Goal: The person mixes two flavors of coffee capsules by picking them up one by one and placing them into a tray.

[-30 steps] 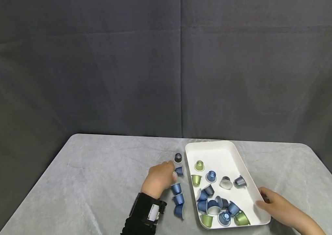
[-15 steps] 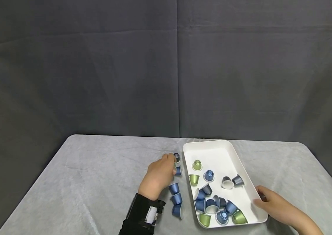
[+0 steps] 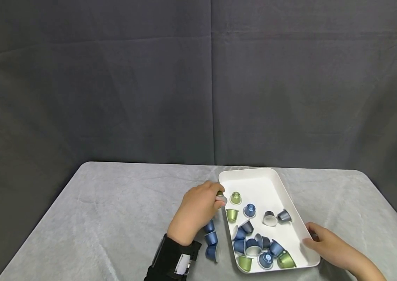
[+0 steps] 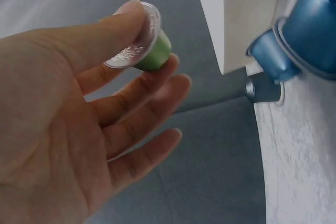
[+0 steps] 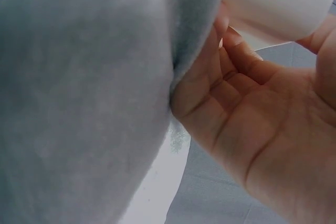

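My left hand [image 3: 198, 210] pinches a green coffee capsule [image 4: 158, 55] between thumb and fingers, its silver foil lid towards the thumb. In the head view that hand is at the left rim of the white tray [image 3: 254, 183]. On the tray's right side, my right hand [image 3: 330, 248] grips the edge, thumb over the rim. The right wrist view shows the tray wall [image 5: 278, 3] between that thumb and the fingers. Several capsules lie in the tray: green ones [image 3: 235, 198], blue ones [image 3: 250, 210] and dark grey ones [image 3: 284, 216].
Left of the tray, blue capsules [image 3: 211, 237] lie in a column on the grey cloth-covered table [image 3: 121, 210]. The left wrist view shows a dark capsule [image 4: 264, 88] beyond blue ones [image 4: 273, 55]. A dark grey curtain [image 3: 149, 97] hangs behind the table.
My left hand has picked the green capsule up from the column and moved right to the tray's rim. The right hand keeps its grip on the tray.
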Demonstrator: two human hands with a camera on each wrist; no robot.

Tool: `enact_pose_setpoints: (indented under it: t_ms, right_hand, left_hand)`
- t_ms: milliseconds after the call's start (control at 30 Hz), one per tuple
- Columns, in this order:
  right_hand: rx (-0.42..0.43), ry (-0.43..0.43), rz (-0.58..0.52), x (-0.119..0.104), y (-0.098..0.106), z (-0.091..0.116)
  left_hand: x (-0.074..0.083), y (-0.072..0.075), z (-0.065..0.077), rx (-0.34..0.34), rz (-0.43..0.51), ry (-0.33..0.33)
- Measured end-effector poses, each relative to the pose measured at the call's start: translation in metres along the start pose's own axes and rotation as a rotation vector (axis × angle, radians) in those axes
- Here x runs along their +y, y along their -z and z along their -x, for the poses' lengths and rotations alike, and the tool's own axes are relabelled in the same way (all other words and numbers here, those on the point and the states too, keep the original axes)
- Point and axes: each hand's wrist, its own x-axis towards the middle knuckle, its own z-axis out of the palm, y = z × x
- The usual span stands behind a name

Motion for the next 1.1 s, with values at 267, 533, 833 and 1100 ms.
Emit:
enact_pose_setpoints:
  t_ms: [267, 533, 833, 1100]
  right_hand:
    - [0.005, -0.023, 0.004, 0.000, -0.001, -0.001]
    - [0.012, 0.007, 0.013, 0.000, 0.000, 0.003]
    - [0.007, 0.014, -0.002, -0.003, 0.001, 0.003]
    - [0.006, 0.022, -0.017, -0.001, 0.000, 0.004]
  left_hand:
    - [0.026, -0.003, 0.000, 0.034, -0.127, -0.137]
    - [0.056, -0.004, 0.004, 0.033, -0.203, -0.261]
    - [0.083, -0.013, 0.013, 0.056, -0.305, -0.379]
    - [0.103, -0.028, 0.022, 0.022, -0.387, -0.478]
